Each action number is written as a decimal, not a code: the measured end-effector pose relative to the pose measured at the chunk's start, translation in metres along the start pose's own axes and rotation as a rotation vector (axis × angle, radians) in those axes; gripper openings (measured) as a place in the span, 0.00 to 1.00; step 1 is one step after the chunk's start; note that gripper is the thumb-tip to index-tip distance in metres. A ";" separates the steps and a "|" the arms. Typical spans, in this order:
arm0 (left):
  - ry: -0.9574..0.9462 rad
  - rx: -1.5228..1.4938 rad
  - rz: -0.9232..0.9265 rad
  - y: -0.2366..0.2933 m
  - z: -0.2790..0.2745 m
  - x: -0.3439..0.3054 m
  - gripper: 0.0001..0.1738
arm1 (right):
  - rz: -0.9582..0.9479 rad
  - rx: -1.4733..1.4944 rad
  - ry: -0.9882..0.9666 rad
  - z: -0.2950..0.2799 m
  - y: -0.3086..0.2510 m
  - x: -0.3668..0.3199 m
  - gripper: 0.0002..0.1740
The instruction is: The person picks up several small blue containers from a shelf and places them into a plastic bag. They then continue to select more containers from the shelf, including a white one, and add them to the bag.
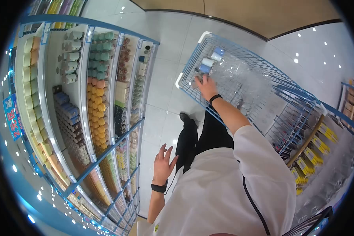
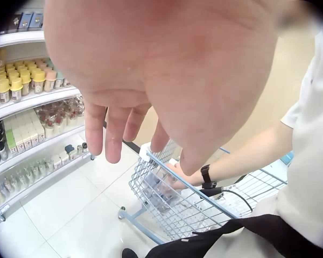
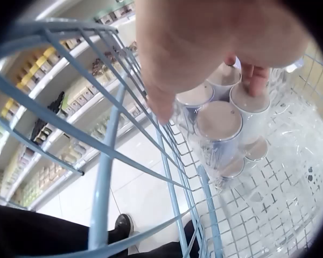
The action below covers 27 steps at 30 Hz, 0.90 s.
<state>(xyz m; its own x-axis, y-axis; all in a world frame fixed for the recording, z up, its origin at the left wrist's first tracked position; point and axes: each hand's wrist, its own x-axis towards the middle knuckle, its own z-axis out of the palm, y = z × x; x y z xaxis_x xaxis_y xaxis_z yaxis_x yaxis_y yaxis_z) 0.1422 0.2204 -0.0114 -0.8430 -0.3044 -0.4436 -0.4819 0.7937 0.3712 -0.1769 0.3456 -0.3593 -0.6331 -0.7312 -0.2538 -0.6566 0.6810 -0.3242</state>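
Note:
My right hand (image 1: 207,88) reaches down into the wire shopping cart (image 1: 183,67). In the right wrist view, several cylindrical containers (image 3: 219,122) with flat beige lids stand close together beneath it. Its fingertips (image 3: 255,80) touch the lid of one at the right, while the thumb points down on the left, apart from the group. White and blue containers (image 1: 205,67) lie beyond the hand in the head view. Beside the shelves, my left hand (image 1: 164,164) hangs in the air, fingers loosely extended, holding nothing.
Clear plastic packaging (image 1: 244,74) covers much of the cart's inside. Left of me stands a tall blue-framed shelf unit (image 1: 82,98) with rows of bottles and jars. Yellow-tagged goods (image 1: 312,155) hang at the right. A tiled floor (image 1: 161,94) separates shelf and cart.

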 end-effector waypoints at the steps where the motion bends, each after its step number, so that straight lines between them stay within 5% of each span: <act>1: -0.002 0.008 -0.016 0.002 0.000 -0.004 0.28 | 0.030 -0.083 0.067 0.015 0.003 0.003 0.62; 5: 0.007 0.002 -0.050 0.001 -0.001 -0.006 0.28 | 0.043 -0.136 -0.070 -0.005 0.010 0.003 0.61; 9: 0.081 -0.011 -0.043 0.002 -0.012 -0.005 0.27 | 0.030 0.138 -0.105 -0.064 0.027 -0.018 0.61; 13: 0.206 -0.137 -0.084 0.011 -0.031 0.004 0.28 | 0.134 0.632 -0.023 -0.103 0.058 -0.047 0.53; 15: 0.266 -0.292 -0.131 0.018 -0.042 0.009 0.27 | 0.289 1.122 -0.126 -0.155 0.059 -0.070 0.49; 17: 0.328 -0.496 -0.145 0.019 -0.044 0.018 0.26 | 0.299 1.144 -0.180 -0.217 0.042 -0.090 0.45; 19: 0.316 -0.611 -0.144 0.029 -0.056 0.029 0.25 | 0.362 1.738 -0.188 -0.241 0.037 -0.106 0.45; 23: 0.198 -0.976 -0.150 0.051 -0.074 0.056 0.24 | 0.172 1.758 -0.210 -0.286 0.001 -0.117 0.45; 27: 0.178 -1.159 -0.011 0.090 -0.081 0.085 0.34 | -0.031 1.734 -0.187 -0.314 -0.040 -0.115 0.45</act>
<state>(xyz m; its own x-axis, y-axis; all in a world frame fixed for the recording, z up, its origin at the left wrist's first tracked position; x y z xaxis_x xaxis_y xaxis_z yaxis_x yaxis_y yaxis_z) 0.0080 0.2229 0.0501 -0.8145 -0.4509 -0.3650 -0.3415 -0.1360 0.9300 -0.2071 0.4146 -0.0310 -0.4963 -0.8213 -0.2813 0.5749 -0.0681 -0.8154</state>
